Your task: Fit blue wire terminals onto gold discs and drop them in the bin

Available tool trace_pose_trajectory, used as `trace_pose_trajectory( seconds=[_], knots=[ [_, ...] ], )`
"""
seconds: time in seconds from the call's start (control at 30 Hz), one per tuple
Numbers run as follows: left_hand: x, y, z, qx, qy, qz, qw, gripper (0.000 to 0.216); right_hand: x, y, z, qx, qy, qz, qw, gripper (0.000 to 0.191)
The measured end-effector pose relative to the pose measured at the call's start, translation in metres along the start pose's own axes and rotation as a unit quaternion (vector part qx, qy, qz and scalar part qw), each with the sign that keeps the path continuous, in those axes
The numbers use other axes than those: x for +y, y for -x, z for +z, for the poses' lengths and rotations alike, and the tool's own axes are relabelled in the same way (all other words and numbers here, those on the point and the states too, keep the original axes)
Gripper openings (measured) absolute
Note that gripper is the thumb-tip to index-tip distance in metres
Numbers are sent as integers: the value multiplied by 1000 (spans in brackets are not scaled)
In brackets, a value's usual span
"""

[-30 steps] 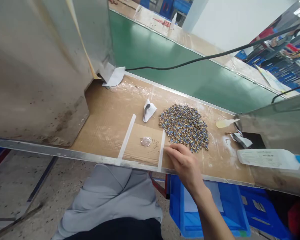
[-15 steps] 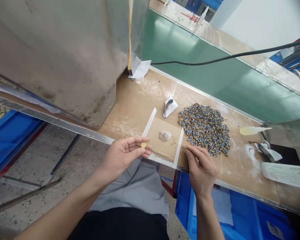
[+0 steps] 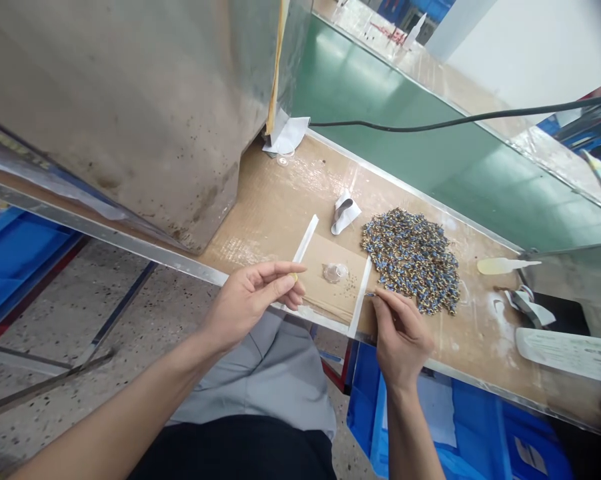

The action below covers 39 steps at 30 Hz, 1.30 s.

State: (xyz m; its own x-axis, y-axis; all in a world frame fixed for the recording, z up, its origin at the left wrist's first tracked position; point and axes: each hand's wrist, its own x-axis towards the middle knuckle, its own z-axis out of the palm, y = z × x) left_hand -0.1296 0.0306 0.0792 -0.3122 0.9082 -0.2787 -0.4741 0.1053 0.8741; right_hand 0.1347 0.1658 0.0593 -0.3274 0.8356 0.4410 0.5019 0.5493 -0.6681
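My left hand (image 3: 253, 301) hovers at the near edge of the bench, thumb and forefinger pinched on a small yellow disc (image 3: 293, 276). My right hand (image 3: 397, 330) rests by the near side of a heap of small blue and gold parts (image 3: 411, 259), fingers pinched on one tiny blue part (image 3: 369, 294). Between the hands lies a cardboard patch framed by two white tape strips (image 3: 305, 239), with a small clear round dish (image 3: 335, 272) and a few specks on it.
A stained metal machine housing (image 3: 130, 113) stands at the left. A green conveyor belt (image 3: 430, 153) runs behind, crossed by a black cable (image 3: 455, 120). Crumpled white tape (image 3: 344, 213), a yellowish dropper (image 3: 503, 265), a white bottle (image 3: 567, 350) and blue bins (image 3: 470, 427) are nearby.
My left hand came into view from the left holding the yellow disc and closed its thumb and finger on it. My right hand stayed by the heap and pinched one part.
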Motion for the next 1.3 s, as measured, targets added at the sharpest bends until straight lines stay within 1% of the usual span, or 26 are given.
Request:
trace_pose_trajectory(
  seconds=[0.1, 0.2, 0.3, 0.4, 0.5, 0.7, 0.9, 1.1, 1.3],
  knots=[
    [-1, -1, -1, -13, -5, -2, 1000, 30, -2, -1, -1, 0, -12, 13, 1000, 17],
    [-1, 0, 1, -12, -9, 3, 1000, 31, -13, -8, -5, 0, -19, 4, 1000, 16],
    [0, 0, 4, -3, -5, 13, 1000, 26, -33, -21, -9, -6, -13, -34, 999, 15],
    [1, -2, 6, -2, -9, 23, 1000, 20, -52, -35, -7, -26, -2, -77, 997, 16],
    [-1, -3, 6, -1, -34, 31, 999, 21, -62, -45, 0, -51, 12, -116, 992, 19],
    [-11, 1, 6, -1, -51, 39, 998, 25, -62, -50, 15, -80, 47, -172, 981, 26],
    [-12, 2, 6, -2, -91, 56, 994, 26, -62, -52, 20, -91, 51, -178, 979, 29],
    [-13, 2, 7, -3, -101, 71, 992, 22, -61, -53, 22, -101, 64, -182, 976, 28],
    [-11, 2, 8, -3, -110, 80, 991, 22, -61, -53, 22, -107, 85, -205, 969, 30]
  ],
)
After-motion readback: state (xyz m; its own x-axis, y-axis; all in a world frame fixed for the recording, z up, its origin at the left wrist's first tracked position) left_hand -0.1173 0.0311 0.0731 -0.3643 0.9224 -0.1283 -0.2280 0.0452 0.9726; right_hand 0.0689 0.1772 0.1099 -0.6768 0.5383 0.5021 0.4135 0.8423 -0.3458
